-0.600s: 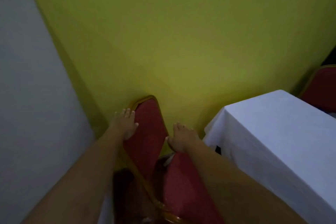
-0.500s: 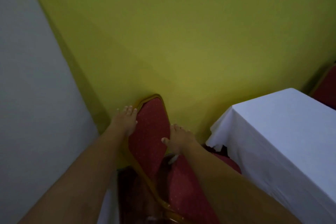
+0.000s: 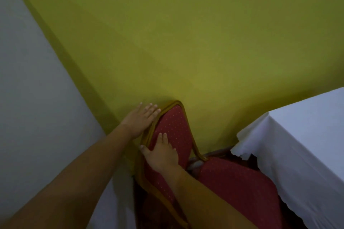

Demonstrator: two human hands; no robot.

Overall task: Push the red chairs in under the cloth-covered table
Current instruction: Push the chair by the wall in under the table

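A red padded chair with a gold frame (image 3: 175,126) stands in the lower middle, its seat (image 3: 238,182) pointing right toward the white cloth-covered table (image 3: 307,135). The seat's right edge sits under the hanging cloth at the table's near corner. My left hand (image 3: 141,119) lies flat, fingers straight, against the outer left side of the backrest's top. My right hand (image 3: 162,152) rests on the front padding of the backrest, with its thumb hooked over the left frame edge. The chair's legs are hidden.
Yellow-green floor (image 3: 186,42) fills the upper and middle view. A large pale grey surface (image 3: 37,98) runs along the left side, close to the chair's back. The table's scalloped cloth hem (image 3: 242,154) hangs near the seat.
My right hand has moved from the backrest's right edge to its front and left edge. The left hand has flattened against the backrest. The chair's seat sits closer to the table.
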